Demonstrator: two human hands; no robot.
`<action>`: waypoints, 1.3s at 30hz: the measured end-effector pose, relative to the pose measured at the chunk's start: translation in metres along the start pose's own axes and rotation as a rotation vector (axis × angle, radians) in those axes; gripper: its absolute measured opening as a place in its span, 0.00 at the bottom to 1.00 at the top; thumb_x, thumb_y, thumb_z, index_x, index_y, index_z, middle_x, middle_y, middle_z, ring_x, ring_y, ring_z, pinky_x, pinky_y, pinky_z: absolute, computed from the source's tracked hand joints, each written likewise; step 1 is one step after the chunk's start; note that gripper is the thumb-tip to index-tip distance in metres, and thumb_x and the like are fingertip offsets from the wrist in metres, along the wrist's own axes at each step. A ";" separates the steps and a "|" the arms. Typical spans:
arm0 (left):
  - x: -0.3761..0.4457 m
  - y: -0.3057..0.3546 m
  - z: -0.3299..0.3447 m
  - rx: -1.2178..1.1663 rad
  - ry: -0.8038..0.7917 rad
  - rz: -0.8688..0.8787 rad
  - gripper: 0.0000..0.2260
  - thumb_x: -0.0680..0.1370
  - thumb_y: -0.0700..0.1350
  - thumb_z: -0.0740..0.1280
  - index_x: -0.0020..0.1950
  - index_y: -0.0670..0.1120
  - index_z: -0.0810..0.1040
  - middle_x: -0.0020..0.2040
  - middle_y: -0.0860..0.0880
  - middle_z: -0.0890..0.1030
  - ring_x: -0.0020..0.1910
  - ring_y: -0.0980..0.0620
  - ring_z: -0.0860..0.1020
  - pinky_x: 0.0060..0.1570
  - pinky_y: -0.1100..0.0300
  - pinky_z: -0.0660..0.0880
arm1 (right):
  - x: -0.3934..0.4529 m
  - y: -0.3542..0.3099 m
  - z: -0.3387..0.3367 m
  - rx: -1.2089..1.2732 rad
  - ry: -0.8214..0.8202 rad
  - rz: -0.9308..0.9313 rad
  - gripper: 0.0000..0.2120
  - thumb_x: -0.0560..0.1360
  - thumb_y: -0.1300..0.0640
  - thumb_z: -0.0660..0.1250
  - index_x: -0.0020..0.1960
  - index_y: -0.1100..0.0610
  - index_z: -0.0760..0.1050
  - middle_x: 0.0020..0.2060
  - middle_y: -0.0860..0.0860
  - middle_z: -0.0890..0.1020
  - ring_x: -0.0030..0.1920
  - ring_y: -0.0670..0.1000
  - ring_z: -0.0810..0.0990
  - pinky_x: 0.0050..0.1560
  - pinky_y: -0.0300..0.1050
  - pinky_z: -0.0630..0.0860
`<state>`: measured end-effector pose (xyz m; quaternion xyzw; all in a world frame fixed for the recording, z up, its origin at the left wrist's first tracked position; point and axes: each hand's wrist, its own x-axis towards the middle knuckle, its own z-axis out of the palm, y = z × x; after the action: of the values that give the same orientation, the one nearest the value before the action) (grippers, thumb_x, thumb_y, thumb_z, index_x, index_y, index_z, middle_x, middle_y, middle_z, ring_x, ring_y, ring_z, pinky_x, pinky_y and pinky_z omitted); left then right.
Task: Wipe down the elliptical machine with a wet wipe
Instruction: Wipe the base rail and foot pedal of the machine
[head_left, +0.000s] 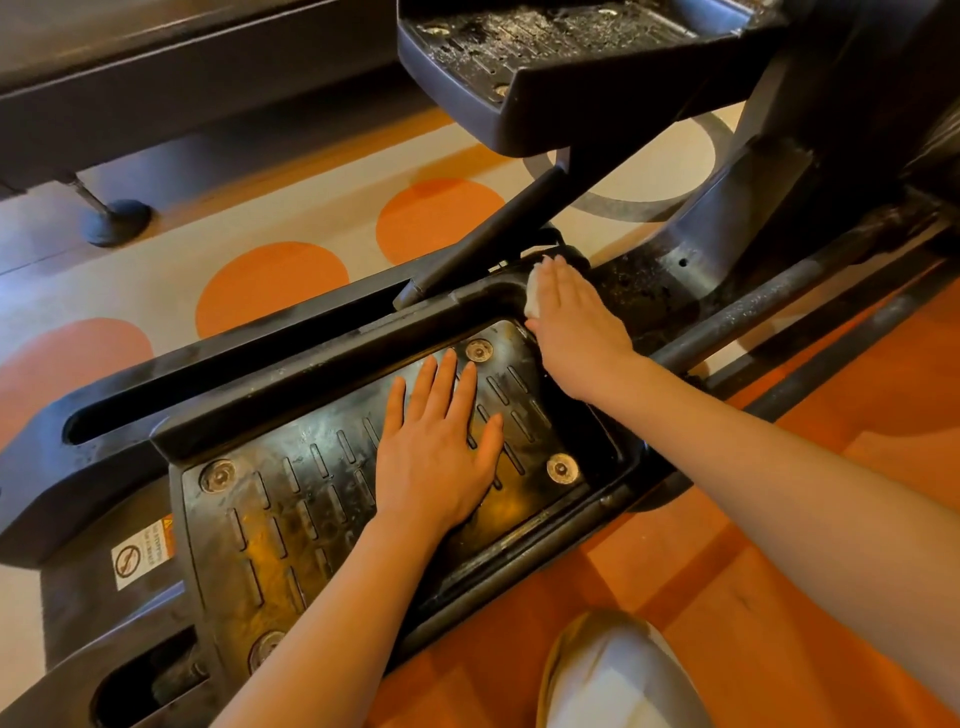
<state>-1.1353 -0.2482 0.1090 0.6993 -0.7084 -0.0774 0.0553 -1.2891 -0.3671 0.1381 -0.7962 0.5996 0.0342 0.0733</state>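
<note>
Both hands are working at the near pedal (311, 519), the ribbed black foot tray of the elliptical. Left hand (436, 457) is lying flat in the middle of the pedal, fingers straight and slightly spread, holding nothing and seemingly bracing the tray. Right hand (571, 322) is pressing down at the pedal's far corner, fingers straight and together, palm over the raised rim. Under those fingers the wipe (534, 299) is peeking out as a small white wad at the side of the hand nearest the pedal's far wall; most of it is hidden, so its folding cannot be told.

The wipe is looking soft, light and limp, probably damp, so it is likely bunching and sliding unless held flat under the palm. Pinching it would waste surface; spreading it beneath straight fingers is probably serving better along the rim. The pedal is looking stiff and heavy, moulded plastic with slots and round bolt heads (562, 469) where a thin wipe may be snagging or tearing. Its surface is shining in patches, perhaps wet, so the bracing hand could be slipping. Beyond the pedal, a second pedal (519, 47) is sitting higher, looking speckled and possibly not yet wiped.
</note>
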 end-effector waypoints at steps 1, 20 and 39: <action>0.000 0.001 0.000 -0.008 0.004 -0.001 0.33 0.77 0.65 0.37 0.80 0.53 0.49 0.81 0.51 0.48 0.79 0.54 0.42 0.77 0.50 0.39 | 0.001 -0.004 0.002 -0.030 0.011 0.033 0.33 0.83 0.54 0.53 0.77 0.65 0.37 0.77 0.62 0.43 0.78 0.58 0.43 0.76 0.50 0.44; -0.007 -0.003 -0.005 -0.025 -0.046 -0.065 0.39 0.75 0.66 0.35 0.80 0.45 0.43 0.80 0.47 0.43 0.79 0.52 0.39 0.77 0.54 0.38 | 0.022 -0.030 -0.001 0.046 0.152 -0.231 0.32 0.80 0.67 0.54 0.78 0.62 0.42 0.78 0.57 0.48 0.78 0.55 0.45 0.77 0.49 0.41; -0.063 -0.076 -0.039 0.015 -0.191 0.188 0.39 0.73 0.70 0.33 0.79 0.52 0.37 0.78 0.54 0.34 0.75 0.56 0.31 0.70 0.61 0.27 | 0.015 -0.109 0.010 0.119 0.116 -0.529 0.24 0.84 0.53 0.46 0.78 0.58 0.50 0.78 0.53 0.56 0.78 0.52 0.50 0.77 0.46 0.44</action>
<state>-1.0529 -0.1874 0.1351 0.6199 -0.7733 -0.1326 -0.0108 -1.1803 -0.3509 0.1346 -0.9200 0.3751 -0.0671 0.0916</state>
